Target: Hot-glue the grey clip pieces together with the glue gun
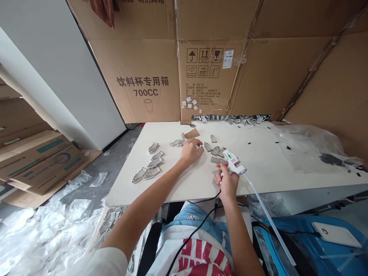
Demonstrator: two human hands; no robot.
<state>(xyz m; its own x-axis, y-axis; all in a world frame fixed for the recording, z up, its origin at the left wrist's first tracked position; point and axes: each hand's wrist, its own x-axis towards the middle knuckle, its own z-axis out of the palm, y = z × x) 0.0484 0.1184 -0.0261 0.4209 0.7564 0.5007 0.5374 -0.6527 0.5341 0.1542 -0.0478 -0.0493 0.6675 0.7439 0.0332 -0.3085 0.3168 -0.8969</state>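
Note:
My right hand (228, 180) is wrapped round the handle of a white hot glue gun (232, 159), its nozzle pointing up and left. A long translucent glue stick (268, 216) sticks out of the gun's back. Several flat metal frame-like pieces (215, 151) lie just left of the gun. My left hand (192, 151) is over the tabletop with its fingers bent inward; what lies between the fingertips is too small to make out. Beside it are more metal pieces (174, 143) and a brown cardboard scrap (192, 133). Further left, more metal pieces (154, 162) lie in a loose column.
The white table (258, 176) stands against large cardboard boxes (143, 57). Many metal pieces (247, 120) are heaped at its back edge. Small black bits (249, 143) and a clear plastic bag (310, 149) lie on the right. A black cable (198, 228) crosses my lap.

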